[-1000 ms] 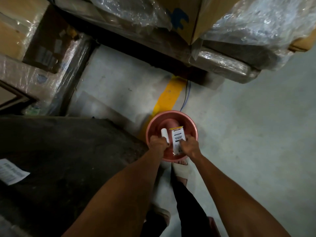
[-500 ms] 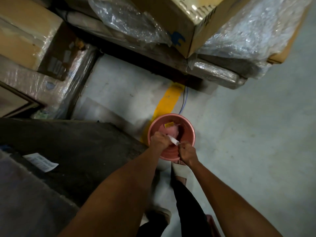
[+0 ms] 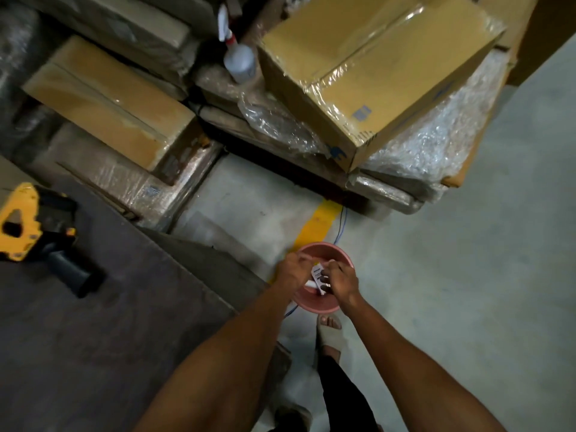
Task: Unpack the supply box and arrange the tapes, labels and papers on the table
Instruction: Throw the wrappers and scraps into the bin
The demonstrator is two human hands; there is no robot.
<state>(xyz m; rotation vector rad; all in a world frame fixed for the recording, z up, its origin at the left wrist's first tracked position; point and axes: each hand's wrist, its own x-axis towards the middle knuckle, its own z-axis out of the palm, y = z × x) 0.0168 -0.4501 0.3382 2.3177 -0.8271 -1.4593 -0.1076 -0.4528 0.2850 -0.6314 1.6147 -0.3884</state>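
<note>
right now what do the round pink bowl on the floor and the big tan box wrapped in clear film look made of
Round pink bowl: probably plastic, with an even matte colour and a thin moulded rim. Big tan box: corrugated cardboard, seen at its folded edges, under glossy, wrinkled plastic film.

— Where's the bowl (image 3: 324, 302)?

— On the floor, right under both hands; the left hand (image 3: 291, 271) and right hand (image 3: 341, 279) meet above it, a label (image 3: 319, 277) between them.

— And the table (image 3: 93, 322)?

— Left of the left hand, with the tape dispenser (image 3: 34, 232) lying on it, well apart.

— Beyond the hands?

— Stacked boxes (image 3: 374, 67), a spray bottle (image 3: 238, 57) among them.
</note>
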